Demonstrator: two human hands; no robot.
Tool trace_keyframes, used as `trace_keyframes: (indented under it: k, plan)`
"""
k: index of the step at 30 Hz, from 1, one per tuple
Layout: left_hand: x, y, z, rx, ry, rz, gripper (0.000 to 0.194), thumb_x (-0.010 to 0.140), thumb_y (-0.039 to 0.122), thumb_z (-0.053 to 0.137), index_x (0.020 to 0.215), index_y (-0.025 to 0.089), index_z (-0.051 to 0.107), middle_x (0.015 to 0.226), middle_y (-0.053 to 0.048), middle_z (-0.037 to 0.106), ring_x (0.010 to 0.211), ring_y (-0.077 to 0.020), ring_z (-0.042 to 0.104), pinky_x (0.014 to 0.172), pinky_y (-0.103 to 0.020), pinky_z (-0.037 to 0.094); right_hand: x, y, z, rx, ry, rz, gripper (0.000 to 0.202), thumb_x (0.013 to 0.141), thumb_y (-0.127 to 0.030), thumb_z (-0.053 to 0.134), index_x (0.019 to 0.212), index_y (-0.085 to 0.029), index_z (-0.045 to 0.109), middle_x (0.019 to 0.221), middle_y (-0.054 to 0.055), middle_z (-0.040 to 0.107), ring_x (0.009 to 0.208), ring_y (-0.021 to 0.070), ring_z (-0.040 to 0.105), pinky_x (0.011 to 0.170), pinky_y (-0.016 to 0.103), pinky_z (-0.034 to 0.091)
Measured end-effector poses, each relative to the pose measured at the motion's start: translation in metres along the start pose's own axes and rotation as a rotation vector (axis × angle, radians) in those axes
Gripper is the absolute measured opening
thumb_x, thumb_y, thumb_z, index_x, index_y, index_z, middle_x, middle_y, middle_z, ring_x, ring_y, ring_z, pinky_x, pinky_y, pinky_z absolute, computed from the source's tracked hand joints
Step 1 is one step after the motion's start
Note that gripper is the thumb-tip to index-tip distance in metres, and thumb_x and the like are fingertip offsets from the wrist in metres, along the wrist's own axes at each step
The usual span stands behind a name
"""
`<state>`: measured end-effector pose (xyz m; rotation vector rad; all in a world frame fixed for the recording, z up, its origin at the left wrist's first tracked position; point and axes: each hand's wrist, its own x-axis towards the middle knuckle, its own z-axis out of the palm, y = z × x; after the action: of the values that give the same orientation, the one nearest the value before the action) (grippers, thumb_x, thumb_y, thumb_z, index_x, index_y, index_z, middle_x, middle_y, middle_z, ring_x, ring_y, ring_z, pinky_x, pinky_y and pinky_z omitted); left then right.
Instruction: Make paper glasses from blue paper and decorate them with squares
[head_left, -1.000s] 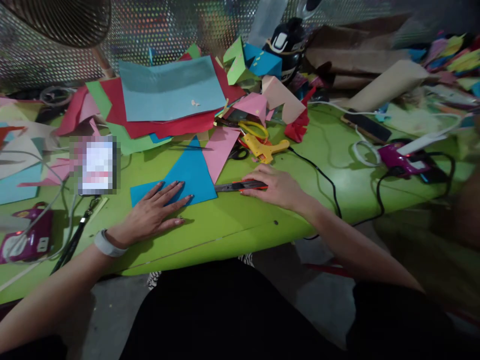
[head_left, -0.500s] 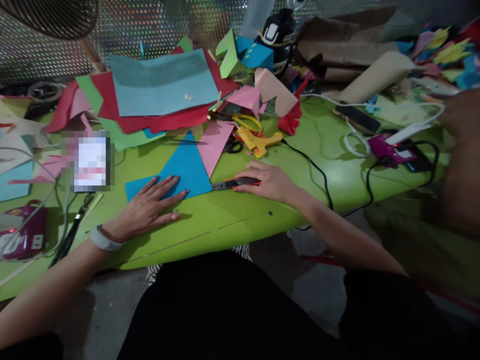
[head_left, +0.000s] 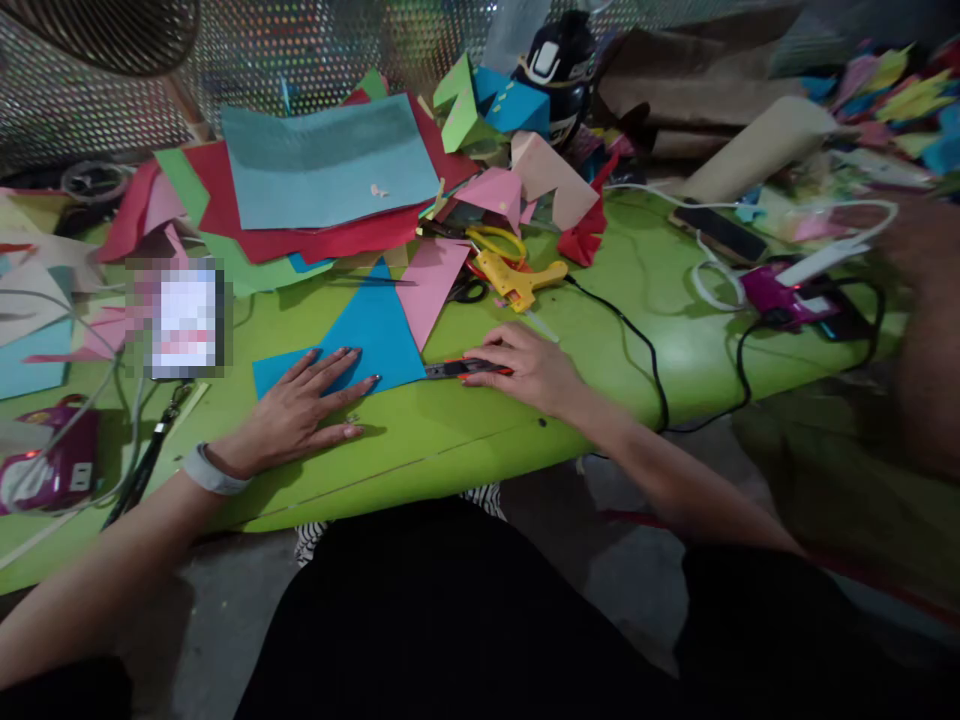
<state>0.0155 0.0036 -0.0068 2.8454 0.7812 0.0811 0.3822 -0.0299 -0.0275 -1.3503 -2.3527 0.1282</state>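
Note:
A folded sheet of blue paper (head_left: 379, 325) lies on the green table (head_left: 450, 440), its peak pointing away from me. My left hand (head_left: 307, 400) rests flat on its lower left part, fingers spread. At the paper's right corner is a box cutter (head_left: 457, 368) with orange and black on its body, lying low along the tabletop. My right hand (head_left: 529, 370) is closed around its handle, and the tip end meets or nearly meets the paper's corner. A pink paper piece (head_left: 431, 285) lies just behind the blue sheet's right edge.
Behind the paper lie a yellow glue gun (head_left: 517, 280), scissors (head_left: 471, 290) and stacked coloured sheets (head_left: 330, 170). A phone with a blurred screen (head_left: 184, 325) is at left. Purple power sockets (head_left: 780, 295) with cables stand at right, beside another person's arm (head_left: 930, 330).
My right hand and the box cutter have shifted very slightly left. My left hand stays flat on the blue paper. The whole view has moved a little.

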Motion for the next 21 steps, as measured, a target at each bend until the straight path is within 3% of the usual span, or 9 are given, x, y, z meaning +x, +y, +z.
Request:
trace_keyframes:
  k: [4, 8, 16, 21]
  plan:
    - [0.000, -0.001, 0.001, 0.023, -0.007, -0.001, 0.066, 0.101, 0.064, 0.032, 0.156, 0.027, 0.039, 0.168, -0.010, 0.022, 0.155, -0.0298, 0.022, 0.127, -0.051, 0.016, -0.009, 0.004, 0.004, -0.025, 0.133, -0.140, 0.036, 0.095, -0.048, 0.062, 0.106, -0.018, 0.078, 0.088, 0.009, 0.068, 0.081, 0.0205, 0.062, 0.066, 0.032, 0.053]
    - [0.001, -0.001, 0.002, 0.024, -0.012, 0.002, 0.068, 0.101, 0.066, 0.031, 0.156, 0.028, 0.038, 0.168, -0.010, 0.021, 0.155, -0.0294, 0.023, 0.127, -0.051, 0.016, -0.012, -0.001, 0.004, -0.050, 0.193, -0.174, 0.035, 0.095, -0.044, 0.062, 0.107, -0.016, 0.078, 0.085, 0.008, 0.069, 0.077, 0.0190, 0.061, 0.063, 0.031, 0.052]
    - [0.000, -0.001, 0.003, 0.015, -0.003, 0.003, 0.069, 0.100, 0.067, 0.033, 0.156, 0.028, 0.038, 0.168, -0.011, 0.022, 0.155, -0.0302, 0.023, 0.127, -0.051, 0.015, -0.007, -0.011, 0.008, -0.056, 0.139, -0.165, 0.033, 0.095, -0.045, 0.063, 0.108, -0.018, 0.077, 0.083, 0.006, 0.070, 0.077, 0.0181, 0.061, 0.064, 0.030, 0.052]
    - [0.001, -0.001, 0.003, 0.006, -0.001, 0.011, 0.069, 0.099, 0.067, 0.035, 0.157, 0.029, 0.036, 0.168, -0.011, 0.023, 0.155, -0.0305, 0.023, 0.126, -0.052, 0.017, -0.008, -0.014, 0.007, -0.065, 0.186, -0.170, 0.032, 0.095, -0.043, 0.064, 0.105, -0.017, 0.078, 0.082, 0.006, 0.068, 0.076, 0.0171, 0.060, 0.063, 0.029, 0.051]
